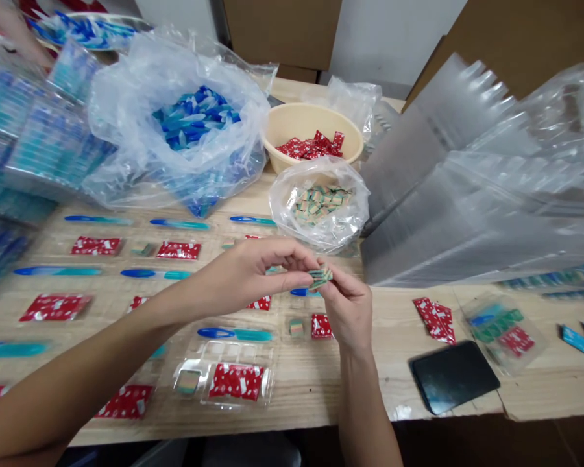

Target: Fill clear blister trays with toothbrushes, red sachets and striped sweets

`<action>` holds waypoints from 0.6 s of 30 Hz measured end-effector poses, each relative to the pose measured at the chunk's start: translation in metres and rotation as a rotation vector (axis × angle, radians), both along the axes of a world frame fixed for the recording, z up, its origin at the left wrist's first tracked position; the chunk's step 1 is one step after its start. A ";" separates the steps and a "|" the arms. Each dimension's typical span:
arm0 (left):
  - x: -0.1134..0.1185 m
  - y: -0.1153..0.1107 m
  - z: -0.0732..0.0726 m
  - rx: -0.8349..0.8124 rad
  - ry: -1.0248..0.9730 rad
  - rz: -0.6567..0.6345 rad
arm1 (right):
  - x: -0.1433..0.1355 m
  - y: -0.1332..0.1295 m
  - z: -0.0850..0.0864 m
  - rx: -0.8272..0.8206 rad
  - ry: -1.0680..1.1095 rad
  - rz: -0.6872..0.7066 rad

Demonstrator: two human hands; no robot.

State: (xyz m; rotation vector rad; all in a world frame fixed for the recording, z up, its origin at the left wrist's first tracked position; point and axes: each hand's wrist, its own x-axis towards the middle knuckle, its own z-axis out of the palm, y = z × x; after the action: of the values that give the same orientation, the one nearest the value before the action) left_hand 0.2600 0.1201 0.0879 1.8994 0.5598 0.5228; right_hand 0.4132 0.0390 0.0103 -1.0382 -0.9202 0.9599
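Note:
Both my hands meet over the middle of the table around a few small green-and-tan striped squares. My left hand pinches them between thumb and fingertips. From the other side my right hand has its fingers closed on the same squares. More such squares fill a clear plastic bag just beyond. Under and around my arms lie clear plastic trays, several with a blue-and-teal pen-shaped piece, a red white-dotted packet and a striped square. My forearms hide some trays.
Behind stand a large bag of blue pieces and a cream bowl of red packets. Stacked clear trays rise at right, near a black phone and a filled tray. Filled packs pile at left, beside another person's arm.

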 end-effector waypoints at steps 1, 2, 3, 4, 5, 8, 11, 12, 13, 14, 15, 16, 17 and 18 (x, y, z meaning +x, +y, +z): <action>-0.001 -0.001 0.000 0.007 0.007 0.007 | 0.000 0.000 0.000 0.005 -0.005 0.004; -0.001 -0.002 0.000 0.022 0.014 0.018 | 0.000 -0.001 0.000 0.009 -0.010 0.007; -0.002 -0.002 0.000 0.044 0.021 0.035 | 0.000 -0.001 0.000 0.014 -0.020 0.007; -0.002 -0.003 0.000 0.070 0.027 0.052 | 0.000 -0.001 0.001 0.020 -0.035 0.004; -0.003 -0.004 0.000 0.097 0.033 0.067 | 0.000 -0.002 0.001 0.031 -0.058 -0.005; -0.002 -0.007 -0.001 0.160 0.043 0.086 | -0.002 -0.004 0.004 0.068 -0.175 -0.078; -0.001 -0.007 -0.005 0.199 0.024 0.089 | -0.002 -0.006 0.006 0.102 -0.328 -0.169; 0.000 -0.007 -0.006 0.211 0.013 0.091 | -0.002 -0.006 0.006 0.112 -0.378 -0.191; 0.000 -0.006 -0.008 0.223 0.004 0.094 | -0.002 -0.007 0.007 0.125 -0.424 -0.209; 0.000 -0.006 -0.008 0.233 -0.002 0.093 | -0.002 -0.007 0.007 0.138 -0.463 -0.224; 0.000 -0.005 -0.009 0.240 -0.004 0.089 | -0.002 -0.007 0.007 0.149 -0.492 -0.236; 0.000 -0.005 -0.010 0.246 -0.005 0.085 | -0.002 -0.007 0.008 0.157 -0.509 -0.243; 0.000 -0.004 -0.010 0.251 -0.005 0.079 | -0.002 -0.007 0.008 0.163 -0.515 -0.246; 0.000 -0.004 -0.010 0.257 -0.006 0.074 | -0.003 -0.007 0.009 0.165 -0.513 -0.242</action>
State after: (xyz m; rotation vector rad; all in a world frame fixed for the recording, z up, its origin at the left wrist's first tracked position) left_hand 0.2599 0.1164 0.0779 2.1250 0.5828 0.6742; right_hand 0.4107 0.0322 0.0188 -1.2455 -1.2353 0.4090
